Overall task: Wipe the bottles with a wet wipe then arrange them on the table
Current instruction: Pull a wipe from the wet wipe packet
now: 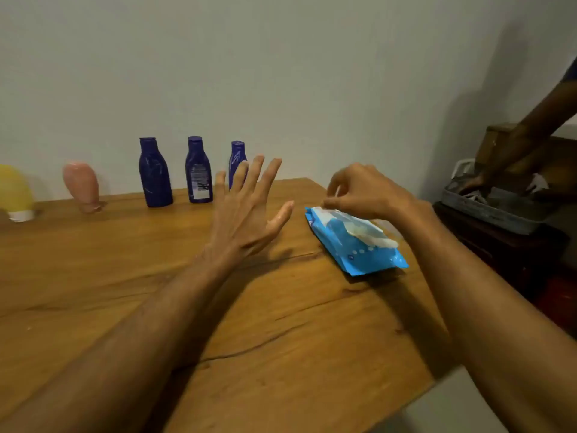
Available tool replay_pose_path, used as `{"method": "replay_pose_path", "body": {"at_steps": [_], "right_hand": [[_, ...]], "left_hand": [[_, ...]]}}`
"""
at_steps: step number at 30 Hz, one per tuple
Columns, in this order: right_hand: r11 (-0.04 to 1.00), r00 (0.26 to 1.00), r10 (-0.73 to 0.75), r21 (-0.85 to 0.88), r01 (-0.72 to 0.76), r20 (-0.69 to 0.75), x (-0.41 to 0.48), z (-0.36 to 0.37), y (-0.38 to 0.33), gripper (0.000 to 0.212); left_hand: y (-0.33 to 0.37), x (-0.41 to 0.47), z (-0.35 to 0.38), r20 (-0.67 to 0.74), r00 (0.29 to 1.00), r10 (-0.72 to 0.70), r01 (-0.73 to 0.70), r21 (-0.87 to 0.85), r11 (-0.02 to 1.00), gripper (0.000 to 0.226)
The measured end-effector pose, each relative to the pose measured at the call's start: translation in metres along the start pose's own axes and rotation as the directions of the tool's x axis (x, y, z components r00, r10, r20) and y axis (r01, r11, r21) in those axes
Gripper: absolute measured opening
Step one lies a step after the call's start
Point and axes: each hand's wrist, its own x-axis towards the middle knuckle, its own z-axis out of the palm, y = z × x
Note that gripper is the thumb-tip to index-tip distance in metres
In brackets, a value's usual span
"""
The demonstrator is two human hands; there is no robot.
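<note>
- Two bare forearms reach in from the bottom of the frame over a wooden table (281,323).
- The left hand (246,210), at centre, hangs above the table with fingers straight and spread, holding nothing.
- The right hand (365,192), right of centre, has its fingers curled and its fingertips pinched at the far edge of a blue pack of wet wipes (352,242), which lies flat on the table.
- Whether the right hand pinches the pack's flap or a wipe is unclear.
- Along the far edge of the table, in the left half of the frame, stand three dark blue bottles (155,173), a pink bottle (81,185) on its cap and a yellow bottle (14,192).
- Progress, as I judge it: the task has barely started. No wipe is free of the pack, and no bottle is in hand. All the wiping and arranging remains.
- The yellow bottle is cut off by the left edge, and the left hand's fingers cover part of the third blue bottle.
- At upper right, another person's arm (530,129) reaches into a dim grey tray (493,210), whose contents are too dark to make out.
</note>
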Motion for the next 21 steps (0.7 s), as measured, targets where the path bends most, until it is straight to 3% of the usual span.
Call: {"method": "replay_pose_path", "body": {"at_steps": [5,8,12,21], "right_hand": [[0.977,0.935,0.187,-0.154,-0.145,0.302,-0.008,0.002,0.021,0.033],[0.945,0.885,0.282,-0.265,-0.190,0.371,-0.010,0.007,0.025,0.047],[0.934,0.885,0.316,-0.276,-0.227,0.342,-0.012,0.014,0.032,0.046],[0.949,0.971,0.222,-0.247,-0.195,0.090,-0.010,0.003,0.040,0.013]], "left_hand": [[0.012,-0.006,0.020,0.039,0.999,0.024,-0.024,0.005,1.000,0.080],[0.016,-0.006,0.025,0.046,0.998,0.041,-0.041,-0.003,0.999,0.080],[0.023,-0.008,0.030,0.034,0.996,0.077,-0.077,-0.007,0.997,0.080],[0.035,-0.012,0.035,0.099,0.991,0.090,-0.086,-0.041,0.995,0.079]]}}
